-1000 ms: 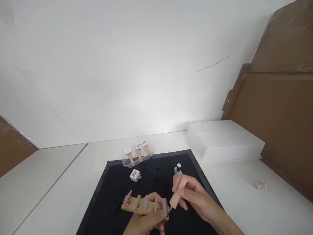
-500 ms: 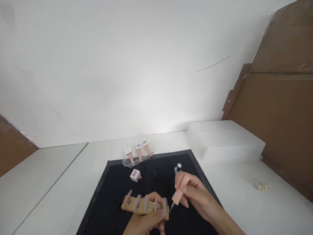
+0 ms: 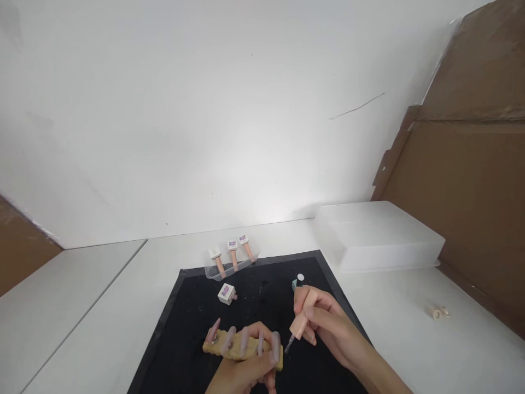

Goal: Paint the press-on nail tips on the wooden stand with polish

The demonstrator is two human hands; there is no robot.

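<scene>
My left hand (image 3: 250, 372) is closed round a yellowish bar (image 3: 235, 350) over the black mat, its thumb against the rightmost of several long false nails (image 3: 244, 340) mounted along it. Between the fingers and thumb of my right hand (image 3: 328, 323) is a peach-coloured brush cap (image 3: 303, 317). Its bristles point down and left, just right of the bar's end and apart from it. Behind the bar, an open white bottle (image 3: 226, 294) lies on its side. Beyond my right hand is a small green bottle with a black, white-topped cap (image 3: 300, 278), partly hidden.
A clear tray (image 3: 213, 272) at the back edge of the black mat (image 3: 184, 312) holds three white bottles with peach caps. A white plastic box (image 3: 381, 235) stands back right. Small cream rings (image 3: 437, 313) lie at the right. Brown cardboard (image 3: 463, 180) rises at the right side.
The brush in my right hand has shifted slightly up and right, a little farther from the bar's end. My left hand and the bar have barely moved.
</scene>
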